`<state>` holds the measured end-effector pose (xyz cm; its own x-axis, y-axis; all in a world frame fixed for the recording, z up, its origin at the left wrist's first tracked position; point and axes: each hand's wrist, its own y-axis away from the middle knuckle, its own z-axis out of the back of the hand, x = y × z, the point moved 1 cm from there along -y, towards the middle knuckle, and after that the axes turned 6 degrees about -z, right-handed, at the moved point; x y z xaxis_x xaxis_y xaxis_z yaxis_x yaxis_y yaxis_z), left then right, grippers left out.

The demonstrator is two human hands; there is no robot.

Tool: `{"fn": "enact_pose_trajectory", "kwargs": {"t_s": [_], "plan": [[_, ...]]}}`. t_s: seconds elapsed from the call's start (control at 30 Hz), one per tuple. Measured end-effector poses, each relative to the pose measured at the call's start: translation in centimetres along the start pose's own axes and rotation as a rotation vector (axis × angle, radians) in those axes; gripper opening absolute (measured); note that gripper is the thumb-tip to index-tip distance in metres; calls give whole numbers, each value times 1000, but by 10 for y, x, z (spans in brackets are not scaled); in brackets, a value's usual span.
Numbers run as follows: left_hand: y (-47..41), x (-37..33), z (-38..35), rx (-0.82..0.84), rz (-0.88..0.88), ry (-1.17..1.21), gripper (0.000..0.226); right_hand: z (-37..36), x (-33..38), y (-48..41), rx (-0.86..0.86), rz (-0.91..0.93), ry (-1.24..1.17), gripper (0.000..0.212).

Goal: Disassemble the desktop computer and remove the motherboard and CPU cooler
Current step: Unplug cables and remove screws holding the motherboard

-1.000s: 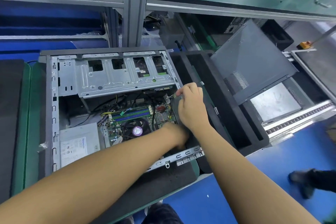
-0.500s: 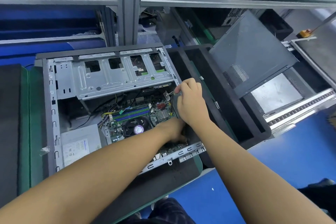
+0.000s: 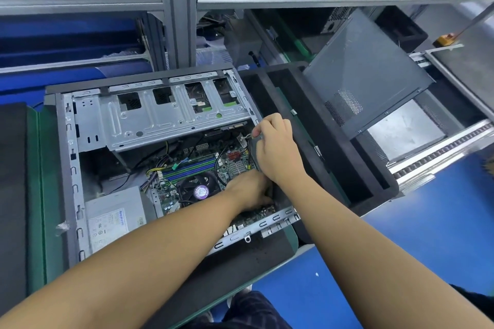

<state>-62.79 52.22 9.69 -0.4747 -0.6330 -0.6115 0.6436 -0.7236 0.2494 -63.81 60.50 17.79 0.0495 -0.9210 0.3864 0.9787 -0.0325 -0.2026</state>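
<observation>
The grey desktop case point(image 3: 66, 168) lies open on its side on a green mat. Inside it sits the green motherboard point(image 3: 165, 185), with the black CPU cooler point(image 3: 199, 191) and its purple-labelled fan at the middle. My left hand point(image 3: 250, 189) reaches down into the case at the board's right edge, and its fingers are hidden. My right hand point(image 3: 278, 147) is above it at the case's right wall. It pinches a thin grey cable point(image 3: 244, 139) with a white tag.
A silver power supply point(image 3: 115, 216) fills the case's near left corner, and a metal drive cage point(image 3: 160, 115) spans the far side. A black foam tray point(image 3: 334, 163) lies to the right, with a grey side panel point(image 3: 366, 75) leaning beyond it. A conveyor rail point(image 3: 441, 149) runs further right.
Both hands stay in nearly the same places in the case. My view has shifted slightly, and a foot seen at the lower right is gone.
</observation>
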Motion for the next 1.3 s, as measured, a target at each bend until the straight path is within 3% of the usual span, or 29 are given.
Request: {"fn": "enact_pose_trajectory", "kwargs": {"t_s": [0.73,0.93,1.1,1.17,1.27,1.3], "plan": [[-5,-1,-8,-16,16,81,19,-1,-1,-1,-7,10,-3,19],[-12,9,9,-220,157,266,10,0,-2,-2,-4,7,-18,19],[-10,3,19,-31,65,231,38,0,-1,-2,15,16,-8,18],[-7,-3,37,35,41,253,35,0,-2,-2,20,10,-15,19],[9,2,71,198,-11,339,13,-1,-1,-2,17,12,-34,20],[19,6,83,255,-24,360,18,-1,-2,-2,16,13,-41,21]]}}
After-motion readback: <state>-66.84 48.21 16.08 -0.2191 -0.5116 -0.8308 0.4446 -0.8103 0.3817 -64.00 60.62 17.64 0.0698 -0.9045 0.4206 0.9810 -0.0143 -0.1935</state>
